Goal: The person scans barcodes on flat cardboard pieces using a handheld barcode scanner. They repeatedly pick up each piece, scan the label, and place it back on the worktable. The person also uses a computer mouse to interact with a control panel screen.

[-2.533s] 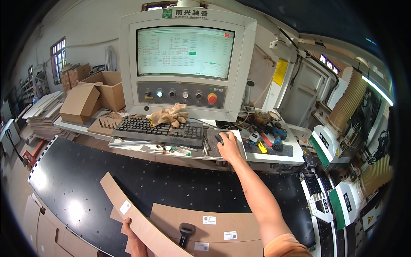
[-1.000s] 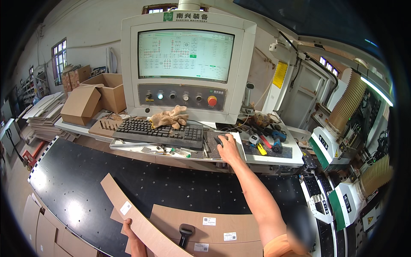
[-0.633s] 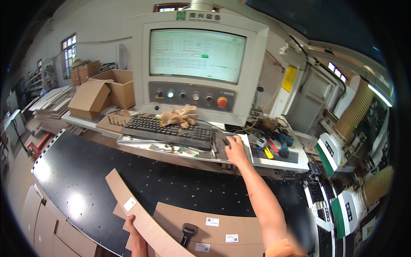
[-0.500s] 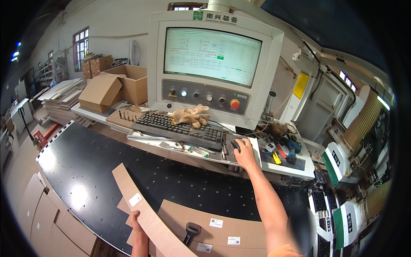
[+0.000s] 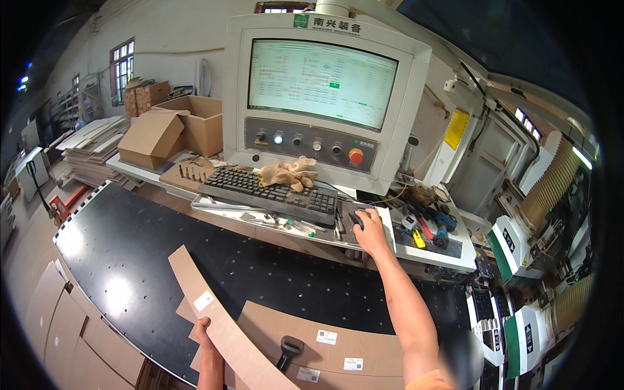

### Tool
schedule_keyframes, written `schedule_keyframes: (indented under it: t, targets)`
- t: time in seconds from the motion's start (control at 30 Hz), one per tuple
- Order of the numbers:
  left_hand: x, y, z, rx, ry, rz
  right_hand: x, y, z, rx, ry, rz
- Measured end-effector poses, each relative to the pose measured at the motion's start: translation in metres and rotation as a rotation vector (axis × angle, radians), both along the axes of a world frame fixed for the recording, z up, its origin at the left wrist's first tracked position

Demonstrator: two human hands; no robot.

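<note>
- Perhaps the left hand, alone gripping the board, could let it tip onto the scanner.
- The right hand, curled around the mouse, could misclick through inattention.

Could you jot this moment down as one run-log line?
left hand: gripping labelled brown strip | right hand: on black mouse | black handheld scanner: on brown panel | screen: lit

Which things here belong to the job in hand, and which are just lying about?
In use: brown board strip, held in the left hand; black mouse, under the right hand.

Probably just lying about: bunched tan gloves on the keyboard; open cardboard box; tape measure.
</note>
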State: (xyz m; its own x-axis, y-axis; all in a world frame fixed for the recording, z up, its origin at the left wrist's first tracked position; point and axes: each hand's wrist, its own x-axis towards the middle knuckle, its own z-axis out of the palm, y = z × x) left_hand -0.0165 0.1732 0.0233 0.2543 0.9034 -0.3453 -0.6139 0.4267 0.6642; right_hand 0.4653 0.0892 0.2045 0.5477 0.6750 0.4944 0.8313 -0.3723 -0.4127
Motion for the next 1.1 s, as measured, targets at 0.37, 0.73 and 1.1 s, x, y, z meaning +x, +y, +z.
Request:
schedule_keyframes:
  t: [0.37,0.73,1.1]
  targets:
    - [0.005,-0.002,0.010,0.017,-0.019,-0.074,-0.002,-0.002,0.000,-0.019,-0.052,-0.083]
    - [0.004,-0.001,0.006,-0.004,-0.015,-0.059,-0.002,-0.002,-0.001,-0.025,-0.088,-0.099]
    - [0.002,0.000,-0.001,0.043,-0.040,-0.084,-0.003,-0.002,0.003,-0.067,-0.043,-0.095]
